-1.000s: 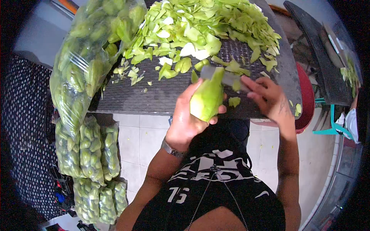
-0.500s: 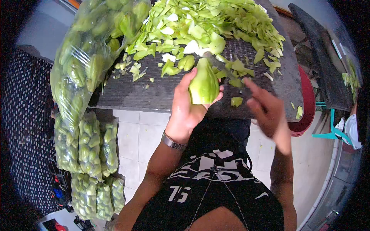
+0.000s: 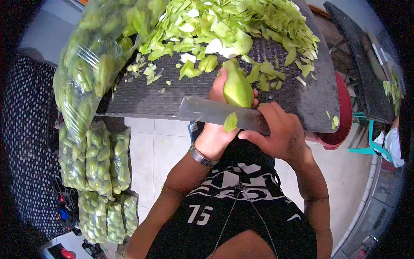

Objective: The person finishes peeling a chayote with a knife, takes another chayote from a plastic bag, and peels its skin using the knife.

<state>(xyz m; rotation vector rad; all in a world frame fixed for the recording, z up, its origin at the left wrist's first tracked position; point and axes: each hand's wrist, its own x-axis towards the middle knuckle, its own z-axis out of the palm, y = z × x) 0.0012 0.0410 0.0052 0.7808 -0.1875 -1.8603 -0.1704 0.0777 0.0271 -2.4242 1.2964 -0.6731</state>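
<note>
My left hand (image 3: 219, 133) is closed around a pale green, partly peeled chayote (image 3: 238, 88), holding it up at the near edge of the dark table. A knife (image 3: 202, 108) with a broad blade is gripped by my right hand (image 3: 282, 134), whose fingers hide its handle. The blade lies crosswise at the chayote's near end, in front of my left palm. On the blade sticks a small green peel slice (image 3: 230, 122). Just beyond the chayote, a small lobed green piece (image 3: 208, 63) rests among scattered peelings.
A large heap of peelings (image 3: 241, 21) covers the table's (image 3: 151, 101) far part. At left, a big clear bag of whole chayotes (image 3: 82, 73) overhangs the edge. Several filled bags (image 3: 99, 159) stand below it. A red tub (image 3: 340, 121) and a teal stool (image 3: 371, 138) are at right.
My right hand has swung the knife from the chayote's far end down and toward me, across its near end. My left hand and the chayote have shifted slightly right.
</note>
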